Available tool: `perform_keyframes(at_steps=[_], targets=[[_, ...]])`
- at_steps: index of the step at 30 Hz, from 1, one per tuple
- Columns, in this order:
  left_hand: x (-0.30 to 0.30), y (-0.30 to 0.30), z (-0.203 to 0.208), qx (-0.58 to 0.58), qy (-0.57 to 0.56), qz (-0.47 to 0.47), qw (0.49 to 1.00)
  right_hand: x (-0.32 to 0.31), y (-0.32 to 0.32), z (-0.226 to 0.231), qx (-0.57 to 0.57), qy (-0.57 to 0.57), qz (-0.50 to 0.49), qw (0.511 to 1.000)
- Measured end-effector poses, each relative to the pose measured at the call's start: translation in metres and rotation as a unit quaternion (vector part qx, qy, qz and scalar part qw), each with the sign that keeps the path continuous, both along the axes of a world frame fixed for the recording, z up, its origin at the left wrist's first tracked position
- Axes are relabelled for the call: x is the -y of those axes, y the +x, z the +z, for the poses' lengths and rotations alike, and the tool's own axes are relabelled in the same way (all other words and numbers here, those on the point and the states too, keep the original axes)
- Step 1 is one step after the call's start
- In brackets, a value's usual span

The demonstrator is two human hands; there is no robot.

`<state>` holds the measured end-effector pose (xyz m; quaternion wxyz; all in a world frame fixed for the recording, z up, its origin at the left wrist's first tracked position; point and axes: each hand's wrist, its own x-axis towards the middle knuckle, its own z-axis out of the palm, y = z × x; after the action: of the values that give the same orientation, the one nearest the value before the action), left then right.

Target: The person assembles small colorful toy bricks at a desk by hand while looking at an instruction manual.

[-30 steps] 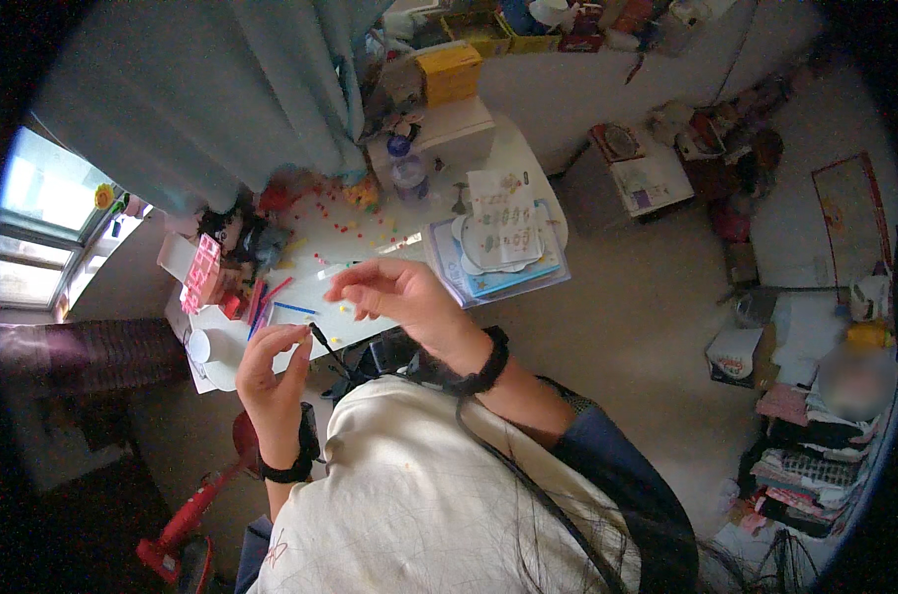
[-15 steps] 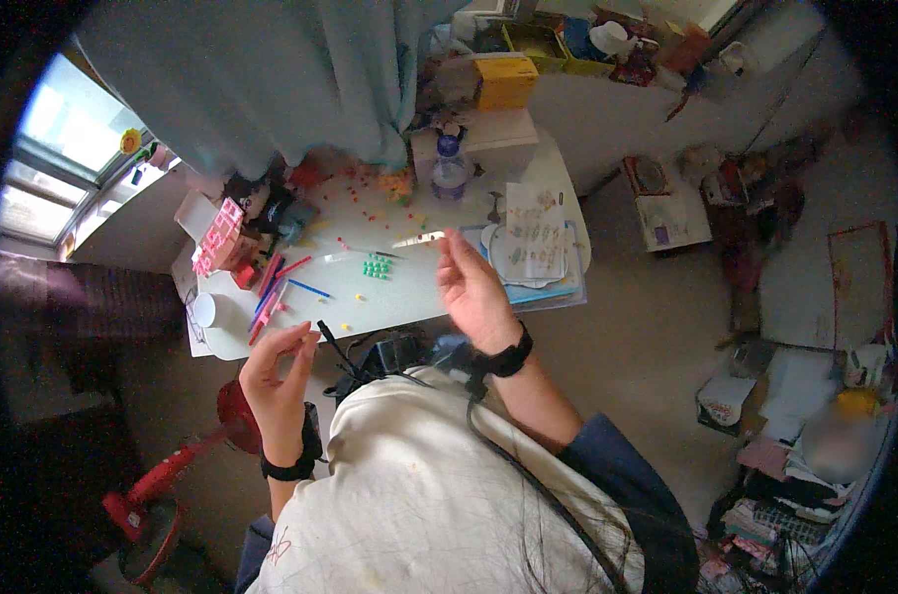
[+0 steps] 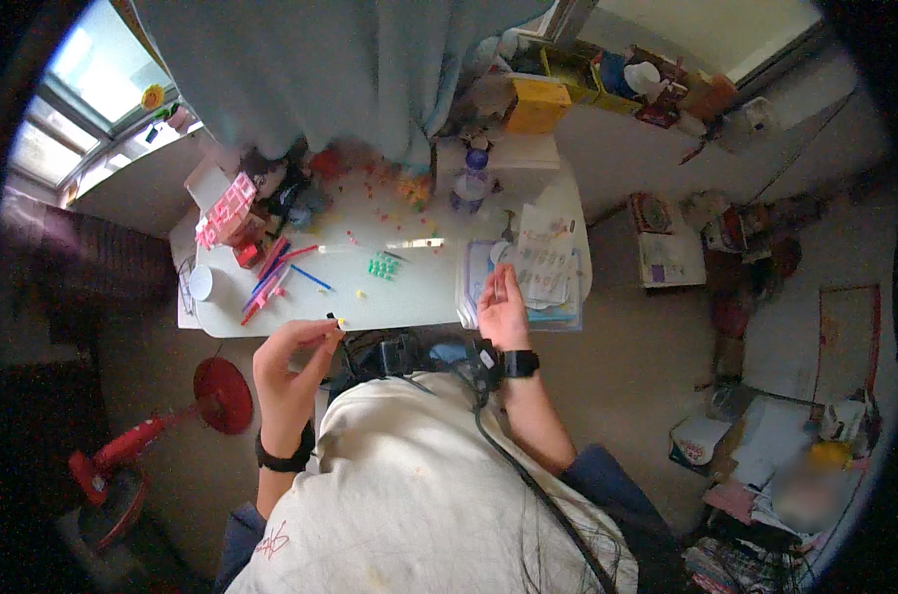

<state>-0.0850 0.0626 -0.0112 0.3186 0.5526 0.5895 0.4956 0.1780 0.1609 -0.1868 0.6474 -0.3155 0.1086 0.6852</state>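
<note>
My left hand [image 3: 295, 361] is at the table's near edge, thumb and fingertips pinched together. A small yellow piece [image 3: 342, 322] and a black cable tip show right at those fingertips; what the pinch holds, if anything, I cannot make out. My right hand [image 3: 505, 315] is over the near right of the table, fingers stretched up beside the printed sheets [image 3: 546, 252], with nothing visible in it. Between the hands, a cluster of small green pieces [image 3: 382, 265] sits on the white table [image 3: 409, 302]. Behind it lies a shiny narrow strip [image 3: 424, 243].
Pens and sticks [image 3: 271, 277] and a white cup [image 3: 201, 284] are at the left. Small red and orange bits scatter toward the curtain [image 3: 310, 79]. A purple-capped bottle [image 3: 471, 186] stands at the back. Below left is a red fan [image 3: 221, 396].
My right hand has moved away from the shiny strip, toward the near right by the sheets. My left hand has shifted right, up to the yellow piece. The view has shifted slightly.
</note>
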Motion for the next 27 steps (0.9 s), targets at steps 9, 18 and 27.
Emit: perform_keyframes(at_steps=[9, 18, 27], targets=[[-0.002, 0.007, 0.004, 0.015, -0.009, -0.016, 1.000, -0.020, -0.004, 0.014, 0.193, 0.023, -0.059, 0.979], [0.001, 0.004, 0.000, 0.006, -0.034, -0.016, 0.999, -0.055, 0.014, -0.001, 0.276, -0.010, -0.176, 0.945], [-0.006, 0.007, -0.002, 0.030, -0.036, -0.041, 0.998, -0.017, 0.039, 0.049, 0.563, 0.072, -0.178, 0.804]])
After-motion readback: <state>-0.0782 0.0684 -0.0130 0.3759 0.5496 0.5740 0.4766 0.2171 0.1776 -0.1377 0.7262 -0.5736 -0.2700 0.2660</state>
